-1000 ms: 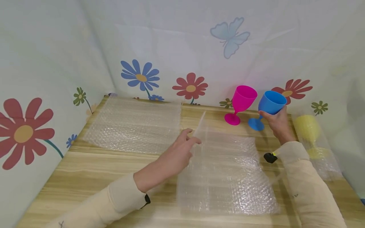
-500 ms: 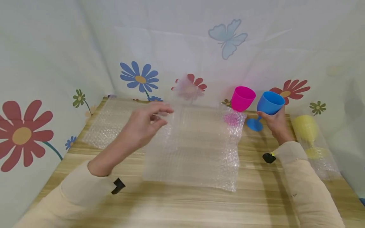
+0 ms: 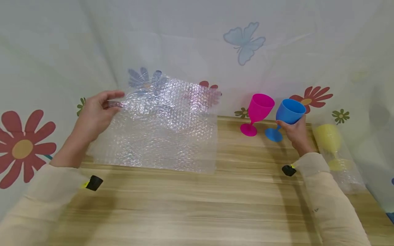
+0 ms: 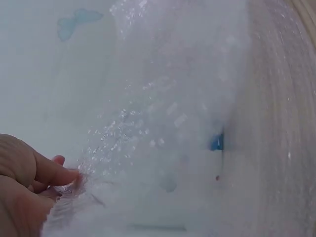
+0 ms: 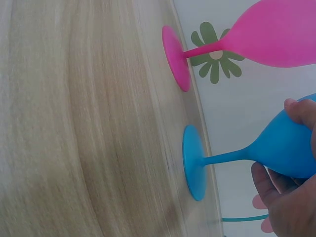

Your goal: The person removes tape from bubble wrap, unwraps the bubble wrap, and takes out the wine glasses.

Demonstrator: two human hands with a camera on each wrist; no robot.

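My left hand [image 3: 96, 114] pinches the left edge of a clear bubble wrap sheet [image 3: 172, 133] between thumb and fingers, at the left of the table. In the left wrist view the bubble wrap [image 4: 138, 133] hangs from the fingertips and spreads across the picture. My right hand [image 3: 297, 135] grips the bowl of a blue goblet [image 3: 289, 111] at the back right. The blue goblet's foot [image 5: 194, 163] is at the table's back edge in the right wrist view. Just left of it stands a pink goblet [image 3: 260, 106], upright.
A yellow goblet [image 3: 329, 138] wrapped in bubble wrap lies at the right end of the wooden table [image 3: 197, 205]. A white cloth wall [image 3: 184, 41] printed with flowers and a butterfly rises behind the table.
My left hand has carried a bubble wrap sheet from the middle to the left, over where another sheet lay. The right hand has stayed on the blue goblet.
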